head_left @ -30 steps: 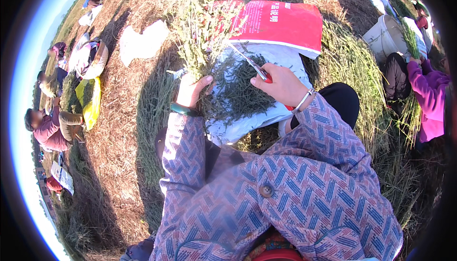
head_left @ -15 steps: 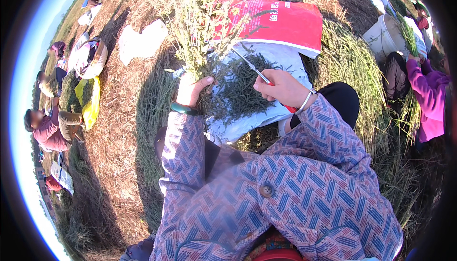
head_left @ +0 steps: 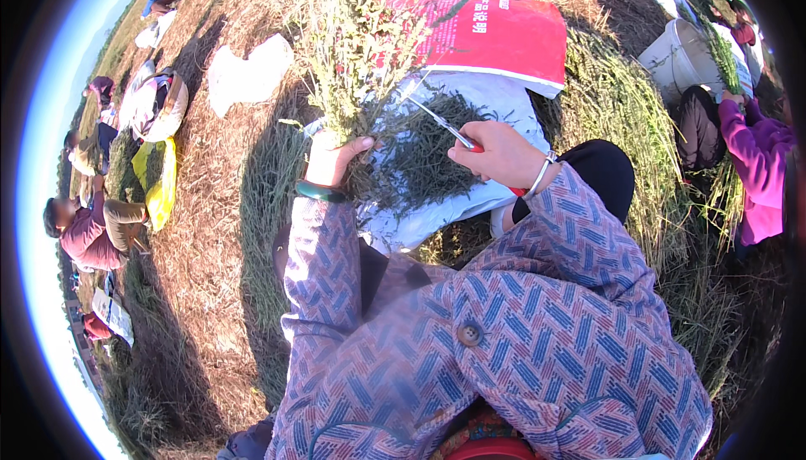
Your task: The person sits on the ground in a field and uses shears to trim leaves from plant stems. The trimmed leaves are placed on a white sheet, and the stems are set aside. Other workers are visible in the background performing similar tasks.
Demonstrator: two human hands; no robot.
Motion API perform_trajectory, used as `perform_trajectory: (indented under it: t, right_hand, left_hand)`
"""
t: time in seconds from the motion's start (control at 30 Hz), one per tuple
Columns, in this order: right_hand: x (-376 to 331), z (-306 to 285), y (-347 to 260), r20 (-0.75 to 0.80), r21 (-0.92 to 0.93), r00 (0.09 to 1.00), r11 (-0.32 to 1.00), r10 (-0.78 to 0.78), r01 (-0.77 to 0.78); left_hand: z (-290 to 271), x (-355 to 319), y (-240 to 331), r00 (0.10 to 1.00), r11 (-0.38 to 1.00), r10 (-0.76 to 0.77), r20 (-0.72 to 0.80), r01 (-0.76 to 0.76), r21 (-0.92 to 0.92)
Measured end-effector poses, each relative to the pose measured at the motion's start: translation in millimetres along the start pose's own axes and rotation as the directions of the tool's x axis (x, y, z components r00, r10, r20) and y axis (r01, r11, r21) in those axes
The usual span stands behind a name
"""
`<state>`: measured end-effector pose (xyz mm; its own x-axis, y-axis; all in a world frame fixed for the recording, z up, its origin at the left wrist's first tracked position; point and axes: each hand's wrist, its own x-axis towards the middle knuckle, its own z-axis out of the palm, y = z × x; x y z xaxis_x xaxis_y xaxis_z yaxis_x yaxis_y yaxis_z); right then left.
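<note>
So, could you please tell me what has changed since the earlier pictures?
The right hand and its scissors have dipped slightly toward the wearer; the plant bundle now spreads further over the red sack. The left hand still grips the bundle; nothing was let go.

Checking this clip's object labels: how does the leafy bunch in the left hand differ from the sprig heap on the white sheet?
The leafy bunch is gathered upward in the left hand; the sprig heap lies loose on the white sheet. The leafy bunch looks pale yellow-green, the sprig heap darker green. Both are plant material.
</note>
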<state>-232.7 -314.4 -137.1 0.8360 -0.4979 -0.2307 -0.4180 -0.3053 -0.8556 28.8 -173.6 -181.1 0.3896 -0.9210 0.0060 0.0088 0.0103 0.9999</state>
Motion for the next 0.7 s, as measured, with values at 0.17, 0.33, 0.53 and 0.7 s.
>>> perform_trajectory:
  t: [0.17,0.33,0.53,0.7]
  right_hand:
    - [-3,-2,-4,-0.097,-0.263,0.985,0.958,-0.142,0.113]
    - [-8,-3,-13,-0.014,0.047,0.995,0.995,0.094,-0.093]
    - [-12,2,-14,0.029,0.051,1.0,0.999,0.007,-0.009]
    - [-14,7,-15,-0.098,-0.285,0.985,0.953,-0.139,0.106]
  left_hand:
    - [-2,0,0,0.999,1.0,0.004,0.037,-0.004,-0.009]
    - [-2,-1,1,0.997,0.998,-0.028,0.072,0.032,-0.061]
    - [1,-2,1,0.998,0.983,-0.037,0.057,0.047,-0.18]
    - [7,-3,0,0.998,0.955,-0.034,0.051,0.047,-0.294]
